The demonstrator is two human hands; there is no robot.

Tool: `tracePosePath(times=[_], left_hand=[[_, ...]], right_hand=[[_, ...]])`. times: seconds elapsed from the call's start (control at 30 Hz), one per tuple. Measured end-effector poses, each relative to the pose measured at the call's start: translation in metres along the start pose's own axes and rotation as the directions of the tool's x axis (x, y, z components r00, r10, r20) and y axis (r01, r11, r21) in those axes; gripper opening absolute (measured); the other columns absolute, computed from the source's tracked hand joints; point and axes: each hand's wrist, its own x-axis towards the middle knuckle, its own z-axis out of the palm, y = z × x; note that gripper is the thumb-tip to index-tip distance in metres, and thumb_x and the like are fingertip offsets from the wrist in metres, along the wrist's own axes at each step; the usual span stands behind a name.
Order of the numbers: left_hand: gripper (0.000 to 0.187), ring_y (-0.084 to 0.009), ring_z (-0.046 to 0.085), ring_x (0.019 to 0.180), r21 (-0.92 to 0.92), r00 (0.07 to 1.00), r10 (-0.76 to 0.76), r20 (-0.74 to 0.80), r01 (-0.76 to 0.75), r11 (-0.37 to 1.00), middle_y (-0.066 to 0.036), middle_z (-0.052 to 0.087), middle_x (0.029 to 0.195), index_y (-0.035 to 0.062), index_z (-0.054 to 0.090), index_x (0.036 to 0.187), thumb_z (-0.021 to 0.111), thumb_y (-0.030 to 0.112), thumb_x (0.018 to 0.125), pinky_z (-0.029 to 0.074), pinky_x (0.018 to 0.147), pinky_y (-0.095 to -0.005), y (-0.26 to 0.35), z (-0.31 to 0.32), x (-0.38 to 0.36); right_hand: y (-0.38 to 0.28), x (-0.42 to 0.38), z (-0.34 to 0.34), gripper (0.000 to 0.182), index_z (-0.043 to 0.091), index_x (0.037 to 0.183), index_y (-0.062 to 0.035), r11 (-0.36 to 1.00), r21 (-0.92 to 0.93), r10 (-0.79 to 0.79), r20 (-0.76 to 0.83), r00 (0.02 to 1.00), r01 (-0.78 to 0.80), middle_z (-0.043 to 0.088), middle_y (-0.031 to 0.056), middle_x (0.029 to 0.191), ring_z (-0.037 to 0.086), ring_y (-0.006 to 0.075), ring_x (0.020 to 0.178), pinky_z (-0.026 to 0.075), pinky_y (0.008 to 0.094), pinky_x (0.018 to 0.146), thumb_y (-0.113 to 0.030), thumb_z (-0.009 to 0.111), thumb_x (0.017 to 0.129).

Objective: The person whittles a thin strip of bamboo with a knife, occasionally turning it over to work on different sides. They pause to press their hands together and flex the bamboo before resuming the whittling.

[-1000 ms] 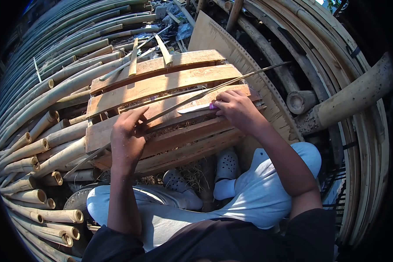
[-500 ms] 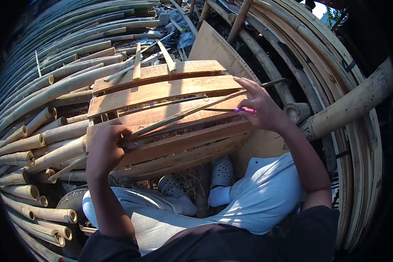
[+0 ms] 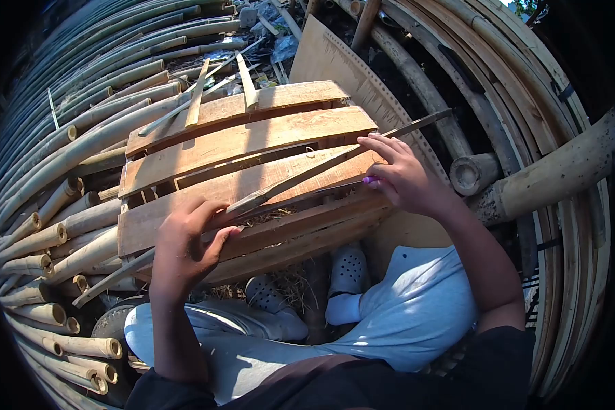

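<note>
A long, thin bamboo strip (image 3: 290, 180) lies slantwise across the slatted wooden crate (image 3: 253, 140). My left hand (image 3: 188, 236) is wrapped over its lower part, with the thumb spread beneath, and the strip's end sticks out past the wrist. At the upper part, fingers of my right hand (image 3: 406, 171) rest on the strip, whose dark tip extends beyond them. That same hand pinches a thin tool by its purple handle (image 3: 370, 180); the slim dark shaft points left along the crate's edge and its kind is unclear.
Two short bamboo slivers (image 3: 197, 96) lean on the crate's far slat. Stacked bamboo poles (image 3: 82, 222) fill the left side. A plywood sheet (image 3: 335, 61) stands behind the crate, and a thick bamboo pole (image 3: 553, 171) juts in from the right. My feet in clogs (image 3: 348, 270) are below.
My left hand has shifted slightly right and its thumb has opened out. The strip's tip now reaches further past my right hand. The view has tilted a little, and the purple handle is more covered.
</note>
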Motion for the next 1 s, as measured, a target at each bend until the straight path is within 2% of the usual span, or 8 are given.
tracePosePath(times=[0.07,0.17,0.27,0.5,0.57,0.73,0.93,1.0], left_hand=[[0.032,-0.0359,0.070,0.094,0.084,0.998,0.045,-0.050,-0.041,0.996,-0.013,0.069,0.098,0.0060,0.073,0.110,0.084,0.019,0.084,0.055,0.080,-0.0443,0.006,0.012,0.003],[0.030,-0.0340,0.070,0.092,0.082,0.996,-0.026,-0.084,0.032,0.996,-0.011,0.069,0.095,0.0075,0.073,0.109,0.084,0.021,0.083,0.054,0.080,-0.0445,0.001,0.029,0.004],[0.028,-0.0321,0.070,0.087,0.091,0.991,-0.019,-0.133,0.031,0.995,-0.010,0.068,0.092,0.0081,0.073,0.106,0.085,0.020,0.083,0.054,0.076,-0.0434,0.003,0.036,0.005],[0.019,-0.0312,0.069,0.082,0.060,0.991,0.007,-0.131,0.000,0.998,-0.009,0.067,0.090,0.0079,0.070,0.098,0.082,0.012,0.084,0.053,0.071,-0.0424,0.005,0.031,0.002],[0.017,-0.0316,0.069,0.082,0.147,0.998,0.010,-0.068,0.000,0.989,-0.009,0.067,0.089,0.0083,0.068,0.095,0.081,0.010,0.084,0.053,0.071,-0.0424,0.008,0.024,0.002],[0.022,-0.0317,0.069,0.080,0.172,0.993,0.080,-0.083,-0.065,0.983,-0.010,0.067,0.090,0.0094,0.066,0.095,0.083,0.015,0.083,0.052,0.068,-0.0418,0.009,0.033,0.005],[0.033,-0.0287,0.065,0.086,0.194,0.994,-0.055,-0.098,0.073,0.978,-0.007,0.065,0.092,0.0127,0.074,0.114,0.084,0.020,0.083,0.049,0.077,-0.0407,0.017,0.038,0.003],[0.040,-0.0279,0.063,0.088,0.241,0.980,0.118,-0.160,-0.077,0.967,-0.004,0.064,0.093,0.0136,0.075,0.120,0.085,0.022,0.081,0.048,0.082,-0.0400,0.018,0.045,0.004]], right_hand=[[-0.004,-0.001,0.001,0.014,0.073,0.096,-0.0019,0.999,-0.030,0.030,-0.001,1.000,-0.030,0.048,0.0207,0.157,0.042,0.0398,0.149,0.035,0.0534,0.121,-0.010,0.079,0.086],[-0.005,0.001,0.001,0.014,0.071,0.095,-0.0019,0.999,-0.047,0.023,-0.004,1.000,-0.024,0.050,0.0203,0.155,0.044,0.0398,0.147,0.037,0.0533,0.120,-0.009,0.079,0.086],[-0.003,0.003,0.006,0.013,0.070,0.093,-0.0015,1.000,-0.022,0.017,-0.030,0.999,-0.018,0.054,0.0197,0.148,0.047,0.0395,0.144,0.039,0.0530,0.119,-0.008,0.079,0.086],[-0.008,0.007,0.004,0.014,0.068,0.096,-0.0013,0.999,-0.027,0.015,-0.076,0.997,-0.017,0.061,0.0177,0.135,0.056,0.0389,0.133,0.045,0.0534,0.112,-0.006,0.077,0.087],[-0.009,0.008,0.007,0.015,0.066,0.100,-0.0015,0.999,-0.001,-0.032,-0.108,0.994,0.032,0.062,0.0173,0.132,0.058,0.0384,0.128,0.047,0.0519,0.108,-0.006,0.075,0.088],[-0.015,0.013,0.014,0.016,0.064,0.102,-0.0016,0.997,0.057,-0.044,-0.126,0.991,0.051,0.062,0.0176,0.127,0.059,0.0384,0.124,0.049,0.0499,0.107,-0.005,0.074,0.090],[-0.018,0.013,0.022,0.013,0.066,0.102,-0.0014,0.996,0.069,-0.042,-0.138,0.990,0.052,0.061,0.0183,0.127,0.057,0.0383,0.127,0.045,0.0532,0.108,-0.010,0.072,0.093],[-0.021,0.014,0.024,0.013,0.066,0.102,-0.0011,0.996,0.073,-0.047,-0.138,0.989,0.058,0.061,0.0184,0.127,0.057,0.0383,0.127,0.044,0.0537,0.109,-0.010,0.071,0.094]])
